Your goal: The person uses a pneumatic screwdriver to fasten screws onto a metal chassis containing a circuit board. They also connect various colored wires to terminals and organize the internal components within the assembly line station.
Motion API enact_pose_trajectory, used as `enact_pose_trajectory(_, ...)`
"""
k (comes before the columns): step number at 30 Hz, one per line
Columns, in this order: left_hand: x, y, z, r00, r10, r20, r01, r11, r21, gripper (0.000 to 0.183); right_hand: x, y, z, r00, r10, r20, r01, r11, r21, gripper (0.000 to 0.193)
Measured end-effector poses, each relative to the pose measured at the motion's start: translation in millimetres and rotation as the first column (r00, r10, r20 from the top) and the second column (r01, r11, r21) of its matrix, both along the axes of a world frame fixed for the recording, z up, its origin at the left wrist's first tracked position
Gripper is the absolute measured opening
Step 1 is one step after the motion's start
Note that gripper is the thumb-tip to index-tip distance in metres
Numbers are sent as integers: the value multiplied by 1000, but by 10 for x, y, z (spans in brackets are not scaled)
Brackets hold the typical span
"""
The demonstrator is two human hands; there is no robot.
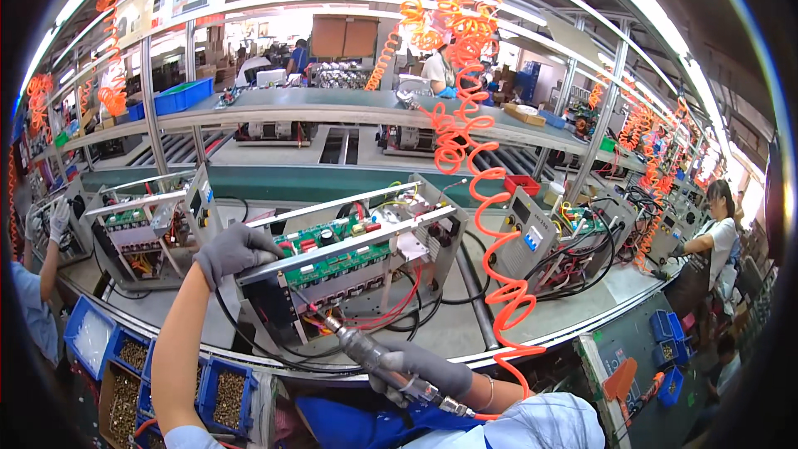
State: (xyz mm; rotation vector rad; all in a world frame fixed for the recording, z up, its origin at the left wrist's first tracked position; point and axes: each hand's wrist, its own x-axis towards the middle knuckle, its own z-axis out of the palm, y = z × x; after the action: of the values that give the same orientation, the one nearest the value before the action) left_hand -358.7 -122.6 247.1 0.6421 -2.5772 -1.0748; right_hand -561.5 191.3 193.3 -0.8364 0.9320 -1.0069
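In front of me stands an open metal chassis, its green circuit board, wires and rails exposed. My left hand, in a grey glove, is closed over the chassis's upper left corner. My right hand, also gloved in grey, is wrapped round a pneumatic screwdriver. The tool's tip points up and left toward the lower front of the chassis; whether it touches a screw cannot be made out. An orange coiled air hose hangs down beside the chassis.
Similar open units stand left and right on the bench. Blue bins of small brass-coloured fasteners sit at lower left. A shelf crosses behind. Co-workers are at the far left and right. Black cables lie around the chassis.
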Motion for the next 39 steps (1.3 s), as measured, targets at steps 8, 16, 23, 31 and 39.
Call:
enact_pose_trajectory(8,-52,-68,-41,999,21,48,-23,999,31,17,-75,29,-61,997,74,6,-73,997,-32,52)
enact_pose_trajectory(16,-28,37,23,995,64,70,-63,998,-23,20,-215,44,-148,987,141,77,-135,988,-74,48)
enact_pose_trajectory(23,-173,133,84,985,121,124,-117,992,-42,21,-442,24,-243,978,155,143,-144,986,-87,46)
enact_pose_trajectory(31,-165,97,76,980,140,139,-135,990,-45,21,-552,21,-351,975,163,151,-144,981,-127,47)
enact_pose_trajectory(39,-83,64,58,972,180,151,-171,982,-75,19,-511,51,-349,966,139,216,-126,989,-72,50)
